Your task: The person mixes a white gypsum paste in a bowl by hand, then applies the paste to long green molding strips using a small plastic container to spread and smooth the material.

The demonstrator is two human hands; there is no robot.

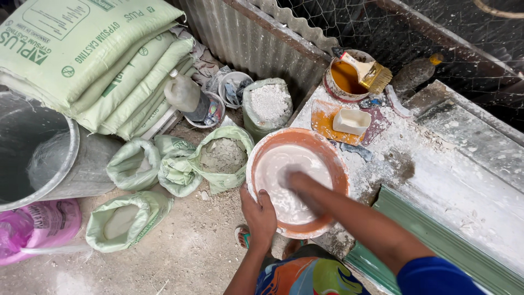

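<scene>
Two hands at orange bowl [297, 183], left hand [260, 217] gripping rim, right hand [299, 183] in plaster, sacks [221, 158] beside.

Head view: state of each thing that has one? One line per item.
Orange basin: upright on the bench edge, holds white liquid mix.
Left hand: grip on the basin's near rim.
Right hand: in the mix, blurred.
Brush: lying across the pot of orange liquid.
White tub: upright, open.
Sack of white lumps: open.
Stacked sacks: closed, flat.
Grey drum: open.
</scene>
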